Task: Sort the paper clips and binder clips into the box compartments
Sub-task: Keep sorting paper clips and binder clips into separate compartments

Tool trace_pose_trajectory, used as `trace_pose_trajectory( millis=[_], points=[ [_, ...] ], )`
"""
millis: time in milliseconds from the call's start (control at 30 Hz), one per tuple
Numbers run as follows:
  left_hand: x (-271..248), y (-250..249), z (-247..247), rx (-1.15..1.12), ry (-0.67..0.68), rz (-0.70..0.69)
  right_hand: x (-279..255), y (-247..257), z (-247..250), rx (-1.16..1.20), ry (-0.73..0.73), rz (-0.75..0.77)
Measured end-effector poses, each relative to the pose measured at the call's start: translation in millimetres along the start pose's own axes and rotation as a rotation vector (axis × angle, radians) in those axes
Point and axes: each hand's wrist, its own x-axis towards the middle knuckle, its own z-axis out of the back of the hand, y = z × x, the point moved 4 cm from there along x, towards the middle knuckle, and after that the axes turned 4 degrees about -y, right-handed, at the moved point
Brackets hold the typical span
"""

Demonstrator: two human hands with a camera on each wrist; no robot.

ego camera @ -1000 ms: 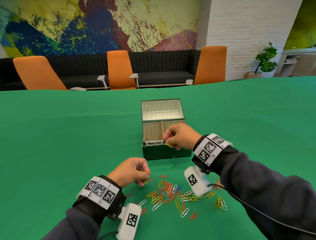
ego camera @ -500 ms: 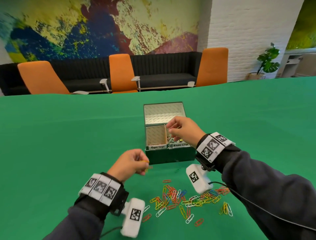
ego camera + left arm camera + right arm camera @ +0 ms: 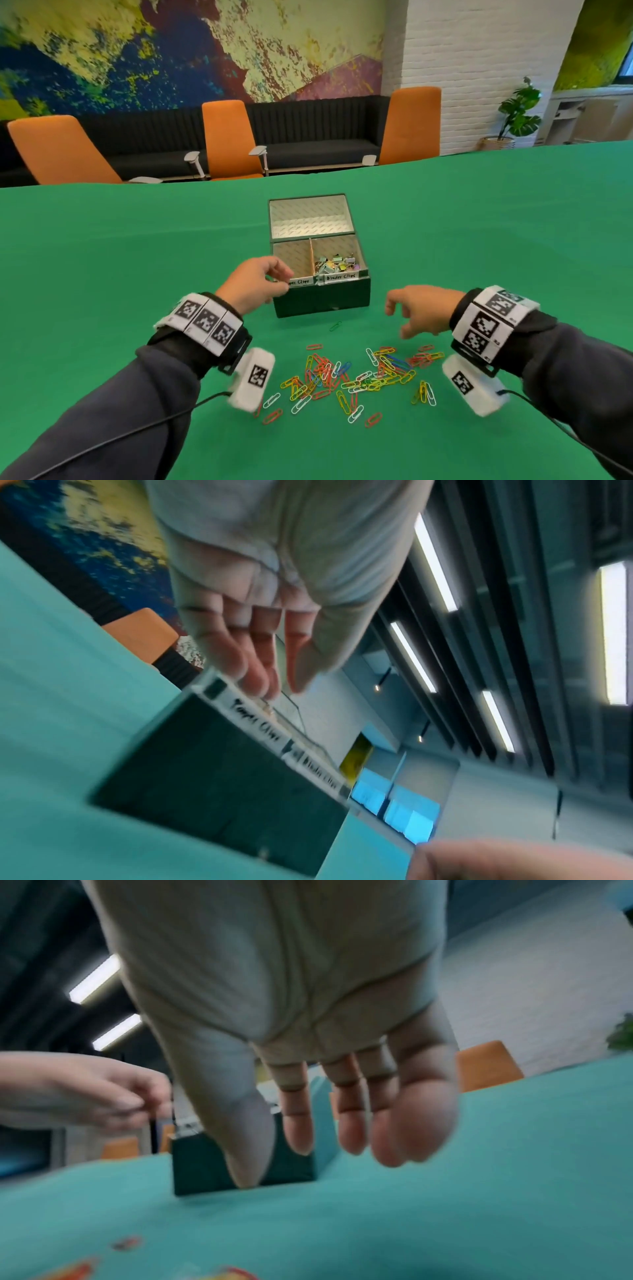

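Note:
A dark green box (image 3: 322, 301) stands open on the green table. Its left compartment is labelled Paper Clips; the right one holds binder clips (image 3: 337, 262). My left hand (image 3: 282, 279) hovers at the box's front left rim, thumb and fingertips pinched on a small paper clip that barely shows. The left wrist view puts that hand (image 3: 279, 688) right above the Paper Clips label on the box (image 3: 212, 777). My right hand (image 3: 394, 315) hangs open and empty to the right of the box front, above the loose coloured paper clips (image 3: 359, 377). Its fingers (image 3: 349, 1131) are relaxed before the box (image 3: 198, 1164).
A single green paper clip (image 3: 335, 325) lies alone just in front of the box. The raised lid (image 3: 310, 217) stands behind the compartments. Orange chairs (image 3: 229, 137) and a dark sofa line the far edge of the table.
My right hand has left the binder clip compartment and dropped back to the near right, empty. My left hand has moved forward from the pile to the box's front left rim.

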Motion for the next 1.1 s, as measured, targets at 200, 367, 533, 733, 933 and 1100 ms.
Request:
trace_pose_trajectory(
  millis=[200,367,533,733,933,1100],
  points=[
    [-52,48,-13,0.457,0.426,0.102,-16,-34,-8,-0.231,0.168,-0.257],
    [-86,61,-25,0.526,0.596,0.233,-29,-8,-28,0.112,0.237,-0.256],
    [-90,32,-50,0.642,0.581,0.075,-17,49,-42,0.051,0.184,-0.070],
    [-78,11,-74,0.630,0.594,0.008,-3,80,-51,-0.110,0.160,0.080],
    [-68,-4,-86,0.618,0.582,-0.047,4,57,-51,0.025,0.124,0.035],
    [-60,-22,-101,0.647,0.604,-0.130,12,35,-39,0.307,0.075,0.003]
  ],
)
